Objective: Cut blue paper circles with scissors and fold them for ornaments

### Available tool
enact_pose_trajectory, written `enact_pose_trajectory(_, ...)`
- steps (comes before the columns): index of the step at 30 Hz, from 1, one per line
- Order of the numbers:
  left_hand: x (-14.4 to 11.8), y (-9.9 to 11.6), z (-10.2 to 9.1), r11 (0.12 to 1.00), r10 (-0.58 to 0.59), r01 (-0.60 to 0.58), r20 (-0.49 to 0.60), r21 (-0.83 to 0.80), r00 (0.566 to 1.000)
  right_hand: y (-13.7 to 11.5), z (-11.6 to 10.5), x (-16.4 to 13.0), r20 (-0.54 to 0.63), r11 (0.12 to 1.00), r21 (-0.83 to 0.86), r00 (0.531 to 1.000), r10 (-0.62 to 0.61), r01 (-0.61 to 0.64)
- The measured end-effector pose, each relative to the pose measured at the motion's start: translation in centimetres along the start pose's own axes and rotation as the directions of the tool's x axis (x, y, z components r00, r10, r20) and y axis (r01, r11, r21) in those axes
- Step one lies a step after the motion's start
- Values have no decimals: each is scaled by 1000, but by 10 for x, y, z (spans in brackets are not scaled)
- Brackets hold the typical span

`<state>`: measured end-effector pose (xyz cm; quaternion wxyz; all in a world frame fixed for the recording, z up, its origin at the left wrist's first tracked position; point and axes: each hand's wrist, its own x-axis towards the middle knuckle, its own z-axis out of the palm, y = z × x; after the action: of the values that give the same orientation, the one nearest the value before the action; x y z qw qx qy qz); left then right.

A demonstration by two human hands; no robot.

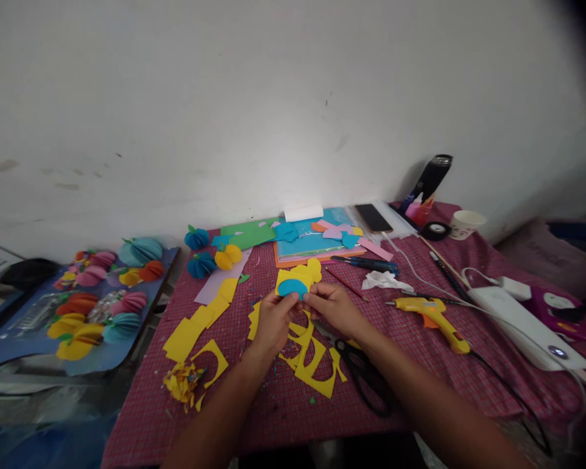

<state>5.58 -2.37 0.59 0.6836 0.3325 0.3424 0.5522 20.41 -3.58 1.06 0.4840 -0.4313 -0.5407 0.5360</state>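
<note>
A blue paper circle (292,287) is pinched between my left hand (276,317) and my right hand (333,305) above the middle of the table. Behind it lie yellow paper pieces (313,268), some of them round. Under and in front of my hands are yellow paper offcuts (317,368) with curved cut-outs. Black-handled scissors (364,374) rest beneath my right forearm, which partly covers them. Whether the blue circle is one layer or several, I cannot tell.
A yellow glue gun (432,318) and a white power bank-like box (527,329) lie right. At the back are coloured sheets (307,242), a phone (374,218), a black flask (432,176) and a paper cup (467,225). Folded paper pumpkins (141,251) sit on a blue surface left.
</note>
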Motion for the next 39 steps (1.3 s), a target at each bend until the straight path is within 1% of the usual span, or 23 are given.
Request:
enact_pose_trajectory(3,1,-1,-3,1000,-15,15,-15,-23,1000,-2,0,0,4,999,33,1000,22,-22)
enact_pose_trajectory(6,2,-2,-5,998,-41,39,-37,-53,998,-4,1,1,-16,998,49,999,38,-37)
enact_pose_trajectory(8,3,-2,-5,998,-37,34,-41,-59,999,-5,1,0,-18,997,55,999,48,-46)
enact_pose_trajectory(12,2,-2,-3,999,-15,14,-22,-32,1000,-5,2,-1,8,997,64,999,48,-48)
enact_pose_trajectory(16,1,-3,0,1000,2,-1,-19,13,1000,0,2,0,-9,998,38,999,48,-48)
enact_pose_trajectory(20,0,-3,2,1000,-6,7,-25,26,1000,4,2,1,-9,999,22,999,47,-47)
enact_pose_trajectory(27,-1,-1,3,1000,-26,26,-27,14,999,2,3,1,1,996,48,997,73,-73)
enact_pose_trajectory(33,-1,-1,3,998,-54,53,-23,-34,998,1,4,1,-16,996,54,997,71,-70)
enact_pose_trajectory(39,-1,1,1,995,-79,79,0,-64,997,-1,5,0,7,997,54,998,60,-60)
